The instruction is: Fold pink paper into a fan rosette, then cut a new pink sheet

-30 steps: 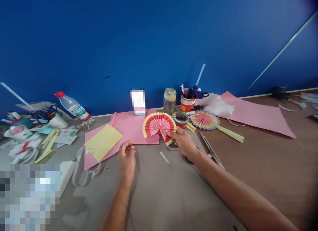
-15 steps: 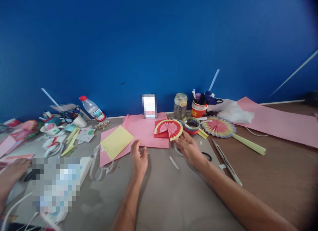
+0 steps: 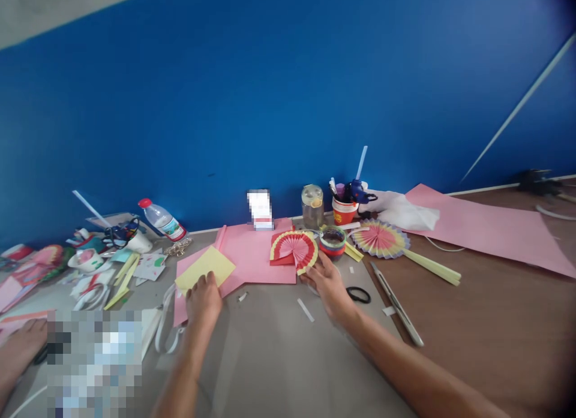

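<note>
A sheet of yellow paper (image 3: 203, 270) lies at a slant across pink paper (image 3: 240, 253). The curled fingers of my left hand (image 3: 204, 303) grip its lower edge, with the thumb hidden. A half-round pleated paper fan (image 3: 293, 247), pink with red and yellow rims, rests over a red piece and the pink paper. My right hand (image 3: 330, 284) is at the fan's lower right edge, fingers loosely spread and thumb apart. To the right lies a full round pleated fan (image 3: 380, 238) with a pale yellow handle (image 3: 434, 268).
Behind stand a phone (image 3: 261, 209), a jar (image 3: 312, 207), a cup of tools (image 3: 345, 209) and tape rolls (image 3: 333, 243). A utility knife (image 3: 396, 304) and black ring (image 3: 359, 294) lie right. Left are a bottle (image 3: 162, 220) and another person's hand (image 3: 27, 340).
My left hand has moved left from the pink paper's front edge to the yellow paper. My right hand stays beside the half-round fan, its fingers looser. The view has tilted and shifted.
</note>
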`<state>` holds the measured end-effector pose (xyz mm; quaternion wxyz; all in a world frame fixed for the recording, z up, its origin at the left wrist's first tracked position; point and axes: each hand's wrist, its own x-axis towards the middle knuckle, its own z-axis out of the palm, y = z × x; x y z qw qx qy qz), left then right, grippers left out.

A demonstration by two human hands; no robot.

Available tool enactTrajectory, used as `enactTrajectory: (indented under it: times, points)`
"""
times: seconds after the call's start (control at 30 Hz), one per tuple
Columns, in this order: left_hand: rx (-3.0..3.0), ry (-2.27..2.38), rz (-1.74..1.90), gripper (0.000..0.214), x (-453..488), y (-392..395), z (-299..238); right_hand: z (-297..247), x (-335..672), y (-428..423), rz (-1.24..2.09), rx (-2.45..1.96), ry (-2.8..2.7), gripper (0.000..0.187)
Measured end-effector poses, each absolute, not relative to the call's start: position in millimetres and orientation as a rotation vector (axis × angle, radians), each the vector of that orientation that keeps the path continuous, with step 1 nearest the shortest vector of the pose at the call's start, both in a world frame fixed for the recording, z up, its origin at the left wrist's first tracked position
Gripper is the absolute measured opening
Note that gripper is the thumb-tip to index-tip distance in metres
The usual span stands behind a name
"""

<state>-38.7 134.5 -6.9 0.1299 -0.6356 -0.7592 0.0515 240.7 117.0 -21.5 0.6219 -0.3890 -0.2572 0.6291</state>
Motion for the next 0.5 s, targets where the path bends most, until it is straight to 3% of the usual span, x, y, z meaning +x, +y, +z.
enactTrajectory:
  times: [0.33, 0.43, 0.5]
  points:
    - [-1.867, -2.079, 0.068, 0.027, -50.2, 137.2, 24.9, -15.9, 241.4, 112.5, 1.491, -0.901, -0.596, 0.059]
    - [-1.802, -1.733, -0.629, 0.018, -32.3, 131.1, 47.8, -17.9, 241.0, 114.7, 1.508, -0.914, -0.574, 0.054]
    - [-1.882, -1.449, -0.91, 0.014, -7.8, 121.3, 57.7, -20.4, 241.1, 116.9, 1.497, -0.934, -0.537, 0.049]
